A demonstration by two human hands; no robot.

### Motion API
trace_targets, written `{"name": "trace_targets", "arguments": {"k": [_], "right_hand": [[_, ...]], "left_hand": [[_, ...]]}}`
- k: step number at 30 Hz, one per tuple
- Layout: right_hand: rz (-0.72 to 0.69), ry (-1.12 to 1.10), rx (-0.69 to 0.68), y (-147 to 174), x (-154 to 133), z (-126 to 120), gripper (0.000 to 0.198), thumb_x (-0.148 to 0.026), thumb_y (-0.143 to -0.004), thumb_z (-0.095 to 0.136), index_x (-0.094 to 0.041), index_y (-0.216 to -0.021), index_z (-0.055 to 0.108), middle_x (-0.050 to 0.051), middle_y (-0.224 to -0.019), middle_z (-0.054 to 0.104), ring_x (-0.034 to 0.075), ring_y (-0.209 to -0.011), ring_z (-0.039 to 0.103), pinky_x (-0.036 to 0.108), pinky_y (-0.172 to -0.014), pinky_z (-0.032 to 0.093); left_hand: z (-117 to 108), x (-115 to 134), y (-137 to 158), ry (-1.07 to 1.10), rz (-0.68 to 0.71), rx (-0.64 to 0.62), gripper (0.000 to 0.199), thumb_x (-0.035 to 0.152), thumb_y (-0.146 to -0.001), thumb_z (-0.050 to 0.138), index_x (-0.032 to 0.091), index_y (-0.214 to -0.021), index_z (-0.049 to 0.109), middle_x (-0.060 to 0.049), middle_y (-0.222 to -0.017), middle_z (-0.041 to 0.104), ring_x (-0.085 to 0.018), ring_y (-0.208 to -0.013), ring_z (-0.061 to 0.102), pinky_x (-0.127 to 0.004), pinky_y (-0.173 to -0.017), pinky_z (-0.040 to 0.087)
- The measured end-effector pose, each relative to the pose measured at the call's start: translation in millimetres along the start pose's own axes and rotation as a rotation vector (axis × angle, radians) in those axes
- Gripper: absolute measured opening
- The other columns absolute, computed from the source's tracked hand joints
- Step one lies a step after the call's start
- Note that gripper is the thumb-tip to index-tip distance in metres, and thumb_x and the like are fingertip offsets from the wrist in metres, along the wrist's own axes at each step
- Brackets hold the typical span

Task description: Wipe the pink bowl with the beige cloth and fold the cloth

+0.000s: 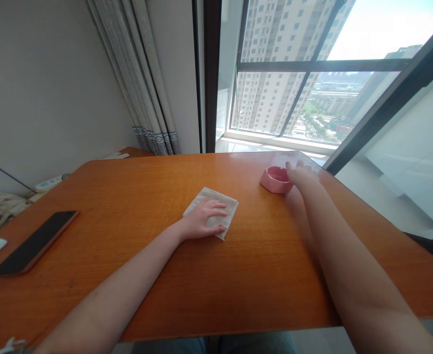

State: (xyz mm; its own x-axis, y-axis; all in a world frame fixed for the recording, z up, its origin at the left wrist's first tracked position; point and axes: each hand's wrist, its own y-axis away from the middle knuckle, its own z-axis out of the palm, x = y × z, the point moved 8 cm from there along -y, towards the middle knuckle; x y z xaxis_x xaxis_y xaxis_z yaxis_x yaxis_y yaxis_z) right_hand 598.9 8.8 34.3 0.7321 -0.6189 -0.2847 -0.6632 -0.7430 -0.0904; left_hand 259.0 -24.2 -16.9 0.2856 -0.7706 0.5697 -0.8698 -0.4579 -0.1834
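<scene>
**Cloth pressed flat, dish just reached**

Left hand (pixel 205 220) lies palm-down, fingers spread, on folded white cloth (pixel 212 210) at mid-table (pixel 135 196). Right hand (pixel 302 175) touches pink dish (pixel 276 179) near far edge; grip blurred, cannot tell. Dish not lifted.

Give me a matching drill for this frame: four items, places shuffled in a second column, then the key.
Items:
1. white cloth
2. pink dish
3. black phone
4. curtain

Places:
A. far left of the table
B. under the left hand
C. hanging beside the window
D. at the right hand, near the table's far edge

Pairs: 1-B, 2-D, 3-A, 4-C
</scene>
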Motion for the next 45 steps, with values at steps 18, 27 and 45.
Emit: {"name": "trace_targets", "arguments": {"k": [18,27,45], "right_hand": [[-0.888,-0.257,0.182,159.5,-164.6,17.1,0.035,-0.035,-0.095,0.032,-0.017,-0.111,0.058,0.01,-0.106,0.063,0.022,-0.099,0.055,0.033,-0.089,0.033],[-1.24,-0.34,0.202,203.3,-173.3,25.3,0.034,-0.035,-0.095,0.029,-0.018,-0.088,0.057,0.007,-0.082,0.059,0.019,-0.077,0.049,0.032,-0.076,0.032],[-1.213,-0.134,-0.117,211.8,-186.2,55.7,0.041,-0.039,-0.095,0.028,-0.019,-0.08,0.061,0.004,-0.069,0.062,0.016,-0.066,0.055,0.028,-0.067,0.034]], "left_hand": [[-23.9,-26.6,-0.9,0.521,-0.161,0.34,0.031,0.049,-0.083,0.052,0.018,-0.078,0.054,-0.004,-0.089,0.061,-0.019,-0.094,0.056,-0.031,-0.087,0.042],[-30.4,-63.0,12.4,1.156,-0.344,0.765,0.032,0.043,-0.075,0.064,0.018,-0.07,0.044,0.004,-0.065,0.044,-0.008,-0.058,0.04,-0.021,-0.056,0.037],[-48.5,-77.9,31.7,1.01,-0.423,1.02,0.021,0.031,-0.072,0.063,0.019,-0.08,0.048,0.003,-0.072,0.051,-0.009,-0.064,0.05,-0.021,-0.062,0.042]]}}
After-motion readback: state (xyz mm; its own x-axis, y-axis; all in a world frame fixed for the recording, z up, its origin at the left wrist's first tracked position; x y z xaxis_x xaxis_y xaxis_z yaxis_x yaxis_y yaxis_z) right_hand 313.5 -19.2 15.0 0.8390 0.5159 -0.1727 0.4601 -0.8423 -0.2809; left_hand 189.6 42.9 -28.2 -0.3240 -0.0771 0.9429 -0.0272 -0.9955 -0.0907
